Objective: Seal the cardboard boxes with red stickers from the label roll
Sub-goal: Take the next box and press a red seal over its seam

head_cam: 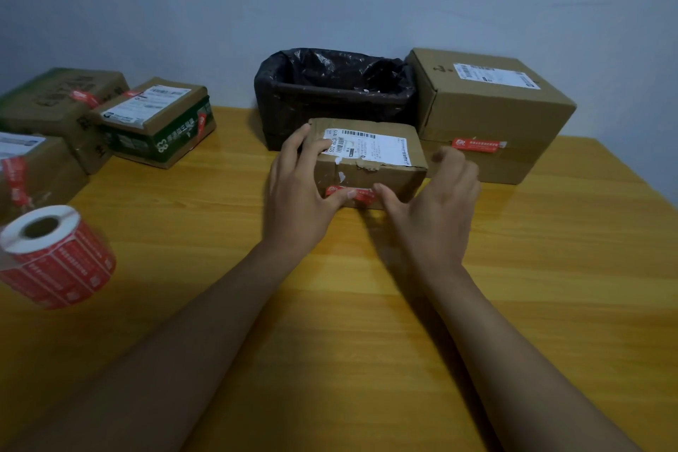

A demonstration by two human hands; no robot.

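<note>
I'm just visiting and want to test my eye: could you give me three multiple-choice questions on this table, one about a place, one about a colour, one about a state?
1. Where does the label roll stand?
A. at the table's left edge
B. inside the black-lined bin
C. on top of the large box

2. What colour is the sticker on the small box?
A. green
B. red
C. blue

3. What is the left hand doing?
A. lifting the roll
B. resting flat on the table
C. holding the small box, thumb on the sticker

Answers:
1 A: the roll stands far left, apart from the bin and the large box.
2 B: the strip on the box's front face is red.
3 C: its fingers lie on the box's top and its thumb presses the strip, with the right hand alongside.
</note>
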